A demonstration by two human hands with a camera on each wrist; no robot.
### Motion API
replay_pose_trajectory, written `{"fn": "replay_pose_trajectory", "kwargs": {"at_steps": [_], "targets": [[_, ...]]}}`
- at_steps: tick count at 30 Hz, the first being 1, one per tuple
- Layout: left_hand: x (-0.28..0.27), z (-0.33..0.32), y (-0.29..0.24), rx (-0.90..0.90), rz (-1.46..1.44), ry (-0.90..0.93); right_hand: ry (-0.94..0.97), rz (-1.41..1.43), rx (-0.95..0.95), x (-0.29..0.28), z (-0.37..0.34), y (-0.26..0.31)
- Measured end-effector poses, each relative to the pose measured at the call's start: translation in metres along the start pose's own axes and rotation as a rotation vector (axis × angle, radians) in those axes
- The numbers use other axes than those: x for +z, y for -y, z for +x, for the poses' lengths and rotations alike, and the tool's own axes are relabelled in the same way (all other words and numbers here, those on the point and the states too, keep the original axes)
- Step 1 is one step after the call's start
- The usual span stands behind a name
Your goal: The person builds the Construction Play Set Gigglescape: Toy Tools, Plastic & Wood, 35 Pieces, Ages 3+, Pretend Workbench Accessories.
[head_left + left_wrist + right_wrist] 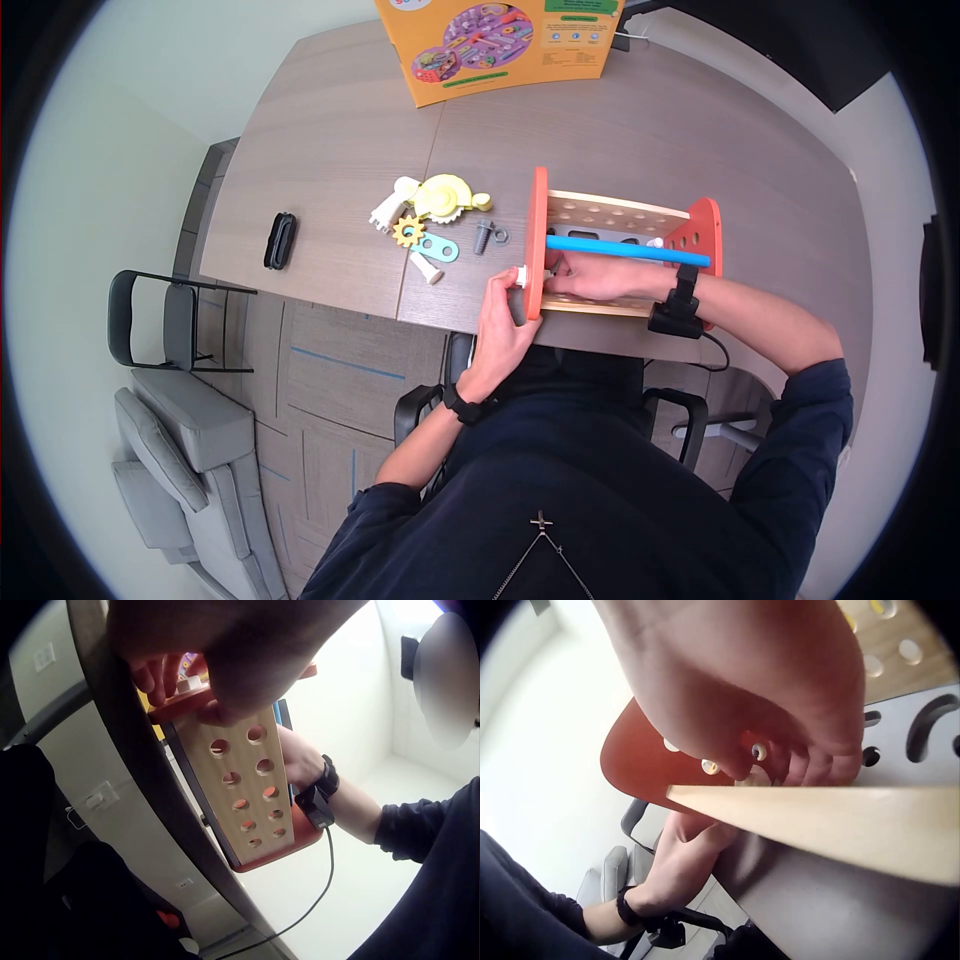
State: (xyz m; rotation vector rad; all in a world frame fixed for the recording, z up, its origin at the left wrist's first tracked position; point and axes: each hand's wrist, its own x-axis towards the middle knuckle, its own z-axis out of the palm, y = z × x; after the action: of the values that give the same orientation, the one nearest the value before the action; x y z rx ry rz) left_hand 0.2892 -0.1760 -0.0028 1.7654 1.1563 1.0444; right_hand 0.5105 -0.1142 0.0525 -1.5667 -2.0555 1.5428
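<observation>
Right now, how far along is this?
The blue rod looks done, spanning both red end panels. The left hand holds a white fastener outside, the right hand a pale piece inside. Grey bolt, orange gear and teal strip lie loose, probably left to add.

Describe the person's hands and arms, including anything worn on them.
The left hand and right hand are bare, the sleeves dark navy. Each wrist has a black strap with a black box; a black cable runs from the right box.
</observation>
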Motion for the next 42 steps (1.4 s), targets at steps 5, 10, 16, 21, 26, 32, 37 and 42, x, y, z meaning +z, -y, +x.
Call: {"fn": "replay_pose_trajectory", "kwargs": {"at_steps": [5,10,16,21,26,32,37,42], "targets": [[0.000,-0.001,0.001,0.003,-0.003,-0.001,0.050,0.083,0.001,0.001,0.006,-0.009],[0.000,-0.001,0.001,0.015,0.009,0.000,0.067,0.018,0.025,-0.008,-0.006,0.020],[0.000,-0.001,0.000,-0.007,-0.001,0.002,0.023,-0.029,0.004,-0.001,-0.002,0.010],[0.001,-0.001,0.001,-0.002,-0.007,0.004,0.036,0.099,0.015,0.006,0.006,-0.006],[0.000,-0.001,0.000,-0.005,-0.008,0.003,0.034,-0.138,0.032,-0.003,-0.005,0.025],[0.001,-0.001,0.002,-0.005,-0.007,0.002,0.057,-0.032,0.025,-0.006,-0.004,0.025],[0.001,-0.001,0.001,0.000,0.004,-0.002,0.068,0.123,0.020,0.002,0.004,0.004],[0.001,-0.001,0.001,-0.012,-0.002,0.002,0.063,0.027,-0.056,-0.001,-0.001,0.015]]}}
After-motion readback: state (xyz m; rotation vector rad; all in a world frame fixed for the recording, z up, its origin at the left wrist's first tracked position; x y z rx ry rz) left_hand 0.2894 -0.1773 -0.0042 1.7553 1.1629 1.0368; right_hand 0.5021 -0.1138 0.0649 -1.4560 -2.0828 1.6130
